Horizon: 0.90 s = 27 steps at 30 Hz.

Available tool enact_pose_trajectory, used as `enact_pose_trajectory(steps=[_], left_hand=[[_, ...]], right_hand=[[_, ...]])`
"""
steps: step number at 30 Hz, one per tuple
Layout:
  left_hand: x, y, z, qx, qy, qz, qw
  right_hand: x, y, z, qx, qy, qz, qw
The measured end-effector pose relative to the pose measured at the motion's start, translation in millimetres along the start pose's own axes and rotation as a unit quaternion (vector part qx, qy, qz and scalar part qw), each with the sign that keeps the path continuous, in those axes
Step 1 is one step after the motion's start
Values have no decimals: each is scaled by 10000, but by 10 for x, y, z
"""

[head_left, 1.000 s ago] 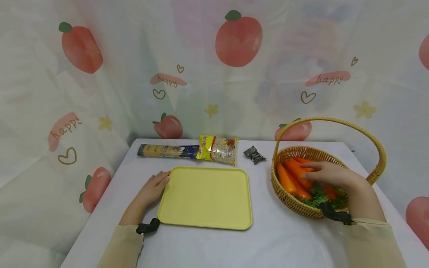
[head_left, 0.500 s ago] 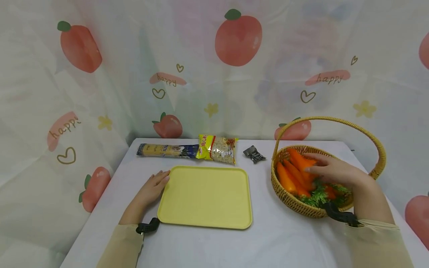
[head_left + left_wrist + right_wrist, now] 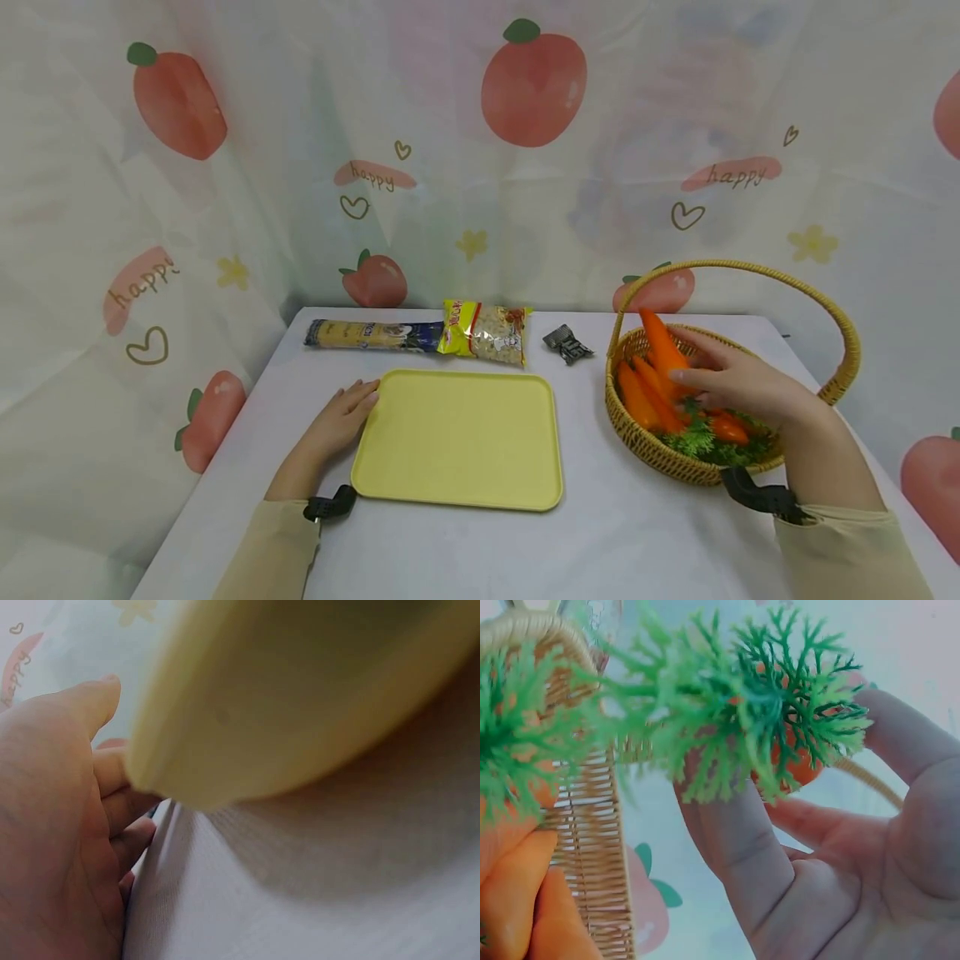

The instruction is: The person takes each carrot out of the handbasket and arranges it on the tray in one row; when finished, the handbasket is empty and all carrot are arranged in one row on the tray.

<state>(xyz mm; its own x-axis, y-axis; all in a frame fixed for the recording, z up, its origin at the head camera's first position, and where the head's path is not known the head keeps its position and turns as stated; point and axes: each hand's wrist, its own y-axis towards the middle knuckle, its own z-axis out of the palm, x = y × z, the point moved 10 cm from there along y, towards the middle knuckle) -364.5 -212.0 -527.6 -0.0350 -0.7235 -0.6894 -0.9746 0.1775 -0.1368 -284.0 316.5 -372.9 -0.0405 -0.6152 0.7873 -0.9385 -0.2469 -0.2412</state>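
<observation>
While your left hand (image 3: 341,423) is resting at the left edge of the tray (image 3: 457,442), your nearer right grip (image 3: 738,379) is pinching the raised carrot (image 3: 664,346) over the basket (image 3: 634,444), its tip pointing away from you, slightly left.

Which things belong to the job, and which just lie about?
Seemingly in use:
carrot, gripped by the right hand
wicker basket, holding other carrots
yellow tray, left hand at its edge

Lying about:
long blue-ended packet
yellow-ended bag
small black packet
</observation>
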Motion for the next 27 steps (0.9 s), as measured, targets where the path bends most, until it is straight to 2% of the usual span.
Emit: enact_pose_trajectory(steps=[6,11,18,27], left_hand=[[9,-8,-8,26,-31,-40,10000],[4,-12,-13,12,-1,-20,10000],[-25,-12,0,14,31,88,10000],[-39,-6,-15,-49,4,244,9997]], right_hand=[[136,-15,30,-222,76,-160,9996],[192,31,119,-287,443,-182,9984],[218,108,302,-229,780,-146,9966],[261,44,529,-104,1026,-124,9946]])
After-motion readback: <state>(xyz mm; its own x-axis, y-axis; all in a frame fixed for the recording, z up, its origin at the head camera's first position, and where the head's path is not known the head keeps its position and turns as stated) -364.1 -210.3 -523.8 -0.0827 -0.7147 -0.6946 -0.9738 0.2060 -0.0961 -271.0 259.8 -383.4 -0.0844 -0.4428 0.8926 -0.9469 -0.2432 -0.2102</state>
